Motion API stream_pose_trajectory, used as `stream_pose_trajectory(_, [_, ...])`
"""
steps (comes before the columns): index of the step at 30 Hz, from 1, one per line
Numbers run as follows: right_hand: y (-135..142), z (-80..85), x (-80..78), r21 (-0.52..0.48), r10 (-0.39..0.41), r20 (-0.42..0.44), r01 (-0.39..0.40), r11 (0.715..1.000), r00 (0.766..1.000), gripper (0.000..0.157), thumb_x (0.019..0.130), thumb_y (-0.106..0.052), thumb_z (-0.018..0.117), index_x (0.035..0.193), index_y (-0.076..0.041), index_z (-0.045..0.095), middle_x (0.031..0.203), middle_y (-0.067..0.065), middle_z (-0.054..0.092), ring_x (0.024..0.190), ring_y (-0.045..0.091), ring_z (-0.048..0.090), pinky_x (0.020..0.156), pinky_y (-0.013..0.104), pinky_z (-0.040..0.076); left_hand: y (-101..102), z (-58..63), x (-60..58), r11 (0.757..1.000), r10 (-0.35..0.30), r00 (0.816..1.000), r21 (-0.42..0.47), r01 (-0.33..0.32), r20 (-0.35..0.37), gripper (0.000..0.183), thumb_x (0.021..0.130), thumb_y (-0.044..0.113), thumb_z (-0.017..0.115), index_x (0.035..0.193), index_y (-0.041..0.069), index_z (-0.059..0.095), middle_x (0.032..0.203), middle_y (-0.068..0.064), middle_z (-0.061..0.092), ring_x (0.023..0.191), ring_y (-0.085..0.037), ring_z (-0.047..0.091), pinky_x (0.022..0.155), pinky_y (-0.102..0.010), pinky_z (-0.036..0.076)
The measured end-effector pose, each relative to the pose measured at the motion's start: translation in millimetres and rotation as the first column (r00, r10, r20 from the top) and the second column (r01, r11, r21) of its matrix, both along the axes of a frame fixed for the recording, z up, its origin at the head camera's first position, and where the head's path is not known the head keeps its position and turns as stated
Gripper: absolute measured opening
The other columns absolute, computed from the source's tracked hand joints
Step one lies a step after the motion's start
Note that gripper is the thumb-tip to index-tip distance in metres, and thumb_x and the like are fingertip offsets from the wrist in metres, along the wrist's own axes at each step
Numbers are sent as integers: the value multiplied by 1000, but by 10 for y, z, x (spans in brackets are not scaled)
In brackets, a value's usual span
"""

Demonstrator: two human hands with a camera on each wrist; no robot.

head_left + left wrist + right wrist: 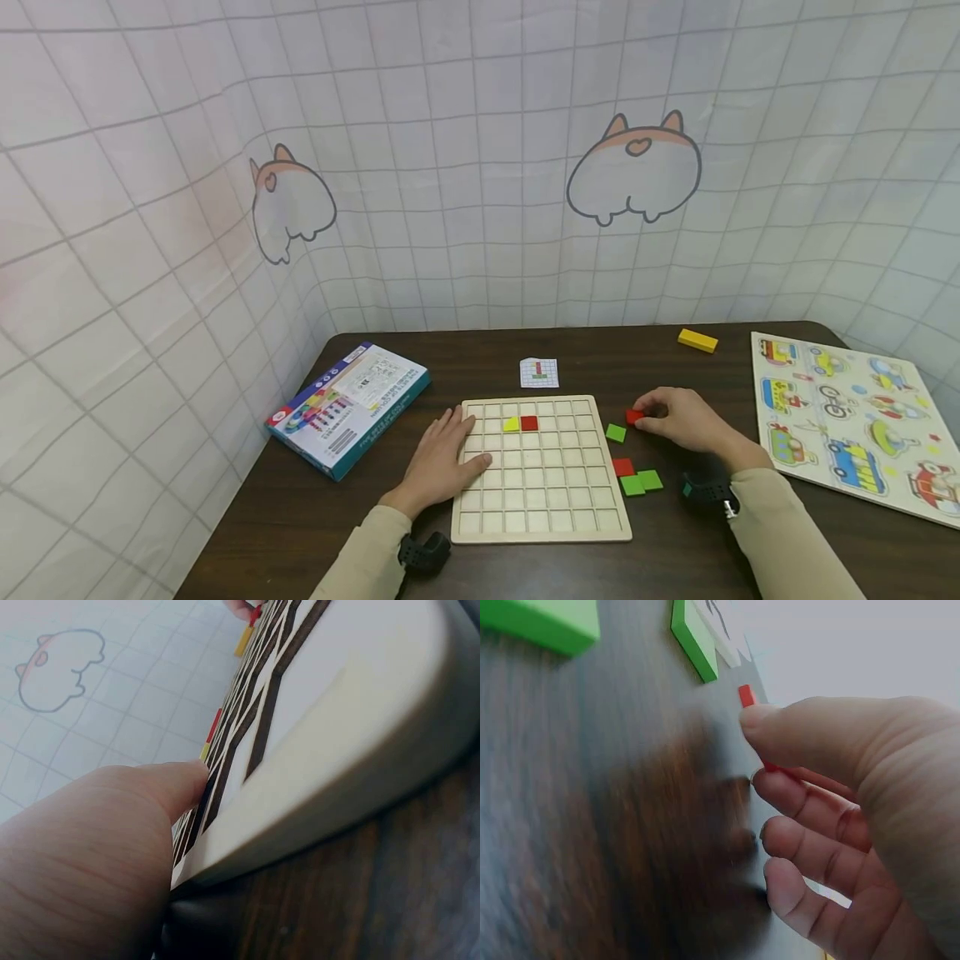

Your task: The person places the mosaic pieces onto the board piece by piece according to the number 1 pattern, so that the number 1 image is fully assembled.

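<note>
My left hand (441, 460) rests on the left edge of a pale wooden grid board (537, 536), fingers straight and thumb over the rim cells. In the board's upper rows sit a yellow tile (512, 424) and, right beside it, a red square tile (529, 423). To the right of the board, my right hand (686, 419) pinches another small red tile (746, 695) between thumb and index finger, the other fingers curled loosely below. A green tile (616, 433) lies between this hand and the board.
Near the board's right edge lie a red tile (622, 467) and two green tiles (633, 485). A pattern card (539, 382) is behind the board, with a yellow block (697, 341) at the back right. A box (348, 408) stands left; a picture board (855, 425) lies right.
</note>
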State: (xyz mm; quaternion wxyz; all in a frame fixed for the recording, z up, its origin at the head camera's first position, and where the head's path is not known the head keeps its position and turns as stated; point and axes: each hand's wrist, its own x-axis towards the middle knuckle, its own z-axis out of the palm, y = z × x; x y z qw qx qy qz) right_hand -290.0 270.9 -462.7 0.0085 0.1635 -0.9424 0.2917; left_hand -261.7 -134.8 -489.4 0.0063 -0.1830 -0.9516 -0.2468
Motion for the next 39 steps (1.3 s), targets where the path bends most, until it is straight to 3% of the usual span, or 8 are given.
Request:
stream_pose_trajectory(13, [-316, 49, 14, -8, 41, -85, -42, 999, 996, 24, 89, -17, 72, 110, -7, 71, 103, 5, 68, 78, 15, 54, 67, 31, 49, 7, 7, -10, 1000, 0, 1000, 0, 0, -1, 74, 94, 52, 56, 149, 6, 39, 159, -18, 23, 149, -33, 16, 119, -51, 13])
stream_pose_trajectory(22, [-657, 118, 96, -11, 87, -42, -88, 996, 995, 23, 87, -18, 74, 110, -12, 72, 99, -1, 64, 74, 14, 49, 64, 28, 46, -1, 8, 4, 1000, 3, 1000, 4, -3, 2, 74, 94, 51, 56, 150, 6, 39, 160, -17, 23, 149, -32, 16, 119, -51, 13])
stream_pose_trajectory(29, [-834, 164, 144, -16, 106, -31, -106, 994, 994, 25, 88, -20, 74, 111, -12, 71, 89, -5, 59, 67, 13, 47, 54, 26, 43, -1, 19, 0, 1000, 9, 1000, -4, -9, 3, 74, 93, 51, 56, 150, 8, 39, 160, -15, 22, 149, -31, 15, 120, -49, 13])
stream_pose_trajectory(34, [-925, 124, 166, -17, 109, -19, -109, 994, 994, 31, 88, -23, 74, 116, -11, 70, 98, -4, 63, 70, 13, 49, 58, 27, 46, -4, 10, 7, 1000, 7, 1000, 1, -7, 7, 74, 93, 51, 56, 150, 8, 39, 160, -15, 22, 149, -31, 15, 120, -49, 12])
stream_pose_trajectory(39, [-995, 72, 193, -38, 125, -41, -127, 991, 991, 25, 89, -23, 73, 112, -14, 71, 104, -6, 64, 80, 10, 55, 70, 30, 50, -3, 4, 14, 1000, 10, 1000, -7, -10, 13, 74, 93, 52, 56, 150, 8, 39, 160, -14, 22, 149, -30, 15, 120, -48, 12])
